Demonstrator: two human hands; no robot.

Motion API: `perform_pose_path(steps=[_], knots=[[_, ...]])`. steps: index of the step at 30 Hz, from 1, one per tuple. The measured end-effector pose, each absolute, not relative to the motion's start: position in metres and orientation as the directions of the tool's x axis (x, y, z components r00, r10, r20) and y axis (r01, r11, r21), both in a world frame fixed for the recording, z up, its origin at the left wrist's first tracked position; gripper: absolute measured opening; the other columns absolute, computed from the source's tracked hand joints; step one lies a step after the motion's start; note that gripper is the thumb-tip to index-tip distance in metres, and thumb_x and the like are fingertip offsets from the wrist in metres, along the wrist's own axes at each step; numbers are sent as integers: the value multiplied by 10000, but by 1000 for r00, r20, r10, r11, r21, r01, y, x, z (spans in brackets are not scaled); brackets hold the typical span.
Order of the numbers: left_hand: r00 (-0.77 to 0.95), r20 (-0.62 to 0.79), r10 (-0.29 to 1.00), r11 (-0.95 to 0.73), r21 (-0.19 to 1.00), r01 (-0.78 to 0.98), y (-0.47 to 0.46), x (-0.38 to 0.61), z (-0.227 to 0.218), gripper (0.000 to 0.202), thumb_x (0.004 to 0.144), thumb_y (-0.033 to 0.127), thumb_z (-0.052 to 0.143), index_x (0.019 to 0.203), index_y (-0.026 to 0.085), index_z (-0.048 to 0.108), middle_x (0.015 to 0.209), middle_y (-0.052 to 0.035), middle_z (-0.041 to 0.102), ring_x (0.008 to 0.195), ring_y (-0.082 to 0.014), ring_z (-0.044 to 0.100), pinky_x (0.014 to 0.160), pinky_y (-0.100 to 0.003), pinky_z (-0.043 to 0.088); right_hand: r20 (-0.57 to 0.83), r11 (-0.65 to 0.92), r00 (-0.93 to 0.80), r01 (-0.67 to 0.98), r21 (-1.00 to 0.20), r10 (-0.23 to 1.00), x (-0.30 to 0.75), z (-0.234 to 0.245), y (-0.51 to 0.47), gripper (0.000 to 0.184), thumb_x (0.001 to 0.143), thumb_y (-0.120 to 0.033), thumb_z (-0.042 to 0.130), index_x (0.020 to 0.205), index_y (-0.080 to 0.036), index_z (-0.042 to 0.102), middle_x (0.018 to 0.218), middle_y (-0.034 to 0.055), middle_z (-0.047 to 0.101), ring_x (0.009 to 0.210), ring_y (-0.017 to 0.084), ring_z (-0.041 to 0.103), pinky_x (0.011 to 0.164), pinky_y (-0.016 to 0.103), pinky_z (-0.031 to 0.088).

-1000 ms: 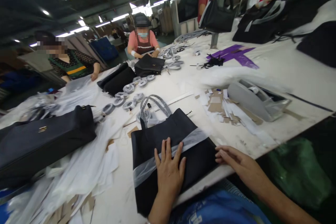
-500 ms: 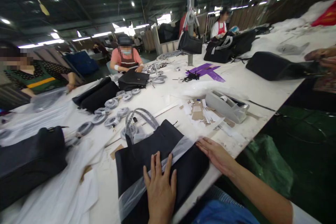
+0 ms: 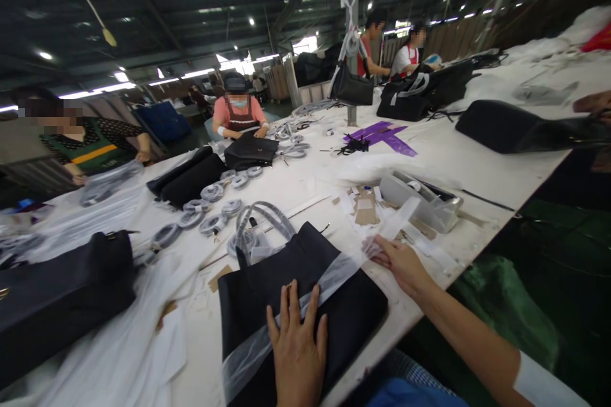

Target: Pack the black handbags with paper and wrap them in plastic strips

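A black handbag (image 3: 281,273) with grey handles lies flat on the white table (image 3: 305,184) in front of me. A clear plastic strip (image 3: 329,276) runs across it from lower left to upper right. My left hand (image 3: 298,346) lies flat on the bag and strip, fingers stretched out. My right hand (image 3: 398,261) is at the bag's right edge, fingers closed on the strip's end, which stretches on toward a grey tape dispenser (image 3: 422,197).
Cardboard scraps (image 3: 365,206) lie by the dispenser. Coiled grey straps (image 3: 212,194) and more black bags (image 3: 67,289) lie to the left, with white wrapping (image 3: 138,331). Other people work at the far side. The table edge runs past my right arm.
My right hand moved from the bag's lower right corner up and away to the strip's right end and closed on it. The view turned right. My left hand stayed on the bag.
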State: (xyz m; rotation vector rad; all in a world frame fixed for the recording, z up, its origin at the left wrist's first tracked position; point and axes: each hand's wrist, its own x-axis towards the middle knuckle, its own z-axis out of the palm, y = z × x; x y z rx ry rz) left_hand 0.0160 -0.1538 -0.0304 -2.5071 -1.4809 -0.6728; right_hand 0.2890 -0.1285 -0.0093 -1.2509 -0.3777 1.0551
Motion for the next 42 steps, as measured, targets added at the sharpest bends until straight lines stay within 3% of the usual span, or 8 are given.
perform_pose_path(steps=[5,11,22,26,29,35,38,42], knots=[[427,457,780,-506,60,861,-155,23,-33,489,973,328,491,1457,357,430,1575,-105,335,1435,-355,323,1093,-711,278,-273,-5,521,-458,-889,809,284,-1,-134,253,816,-372,744,935,-149,732,980,101,764,864,191,734,764,233,606],[593,415,690,-648,-12,762,-144,53,-46,492,981,159,373,1470,108,390,1574,-102,333,1462,-262,284,1135,-478,398,-204,36,534,-405,-914,820,275,4,-139,350,835,-421,727,1091,-183,724,1117,93,735,1080,194,675,864,209,565],[625,323,710,-690,142,710,-145,60,-24,576,984,395,465,1525,341,273,1618,-49,209,1478,-291,237,1142,-596,343,-289,45,492,-562,-826,821,294,11,-138,293,828,-358,715,1049,-166,725,1110,110,733,1034,202,691,853,243,580],[560,341,756,-645,236,727,-145,66,-23,554,982,337,478,1508,255,326,1570,-63,344,1451,-274,314,1161,-581,329,-155,41,538,-335,-941,829,290,10,-143,418,834,-503,687,1089,-173,716,1171,116,709,1126,246,647,984,345,528],[507,364,781,-613,299,731,-143,69,-23,509,983,228,451,1480,174,355,1503,-70,458,1416,-238,383,1171,-538,343,50,-62,594,166,-984,803,294,12,-153,529,887,-576,582,1231,-180,656,1228,135,675,1168,322,610,1058,517,447],[487,384,784,-608,317,728,-143,70,-22,516,958,199,471,1460,162,356,1491,-72,477,1413,-227,389,1175,-521,350,760,318,83,874,-366,645,291,26,-175,793,873,-343,684,1543,-278,263,1530,107,398,1380,363,383,1155,565,287],[485,390,783,-612,344,712,-144,70,-23,537,956,209,479,1469,159,328,1485,-91,482,1418,-226,381,1184,-527,332,639,550,-362,827,-117,679,280,17,-170,568,907,-220,636,1438,-306,455,1346,57,606,1294,305,490,1145,524,302],[453,396,799,-597,429,678,-144,65,-26,520,946,204,504,1440,157,352,1511,-117,439,1433,-228,353,1195,-519,314,485,619,-499,777,-115,718,270,-4,-153,322,945,-172,532,1240,-236,643,1061,72,708,1009,252,617,902,421,482]])
